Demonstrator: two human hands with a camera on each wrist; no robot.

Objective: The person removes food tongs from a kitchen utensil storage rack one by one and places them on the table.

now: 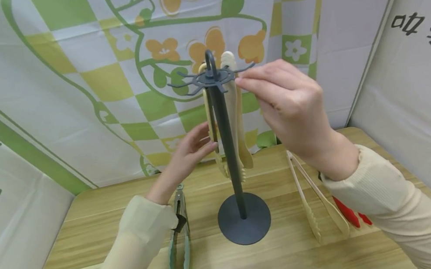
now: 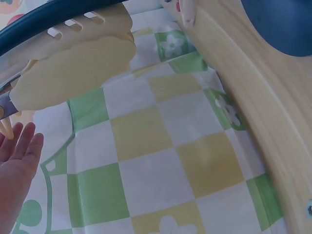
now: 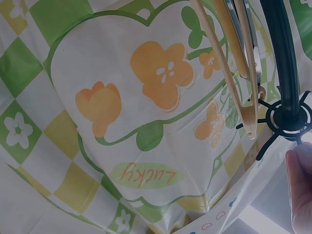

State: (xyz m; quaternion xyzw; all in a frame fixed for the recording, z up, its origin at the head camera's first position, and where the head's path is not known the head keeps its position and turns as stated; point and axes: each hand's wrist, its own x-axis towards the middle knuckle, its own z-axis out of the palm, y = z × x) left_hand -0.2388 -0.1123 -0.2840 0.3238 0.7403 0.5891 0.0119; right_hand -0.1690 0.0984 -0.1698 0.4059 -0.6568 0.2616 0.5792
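A dark utensil stand (image 1: 230, 150) with a ring of hooks at its top stands upright on a round base. My right hand (image 1: 290, 96) pinches the tip of one hook at the right of the ring; in the right wrist view its fingertips (image 3: 294, 163) are at a hook end. Cream tongs (image 1: 232, 111) hang on the far side of the ring. Beside them hang yellow tongs (image 1: 209, 113) with metal parts. My left hand (image 1: 190, 152) is beside the lower part of the yellow tongs, fingers extended and partly hidden behind them.
Green-tipped metal tongs (image 1: 187, 260) lie on the wooden table (image 1: 96, 234) at the left. Beige tongs (image 1: 306, 208) lie spread at the right, near a red-tipped utensil (image 1: 348, 213) partly under my right sleeve. A patterned cloth (image 1: 116, 92) hangs close behind the stand.
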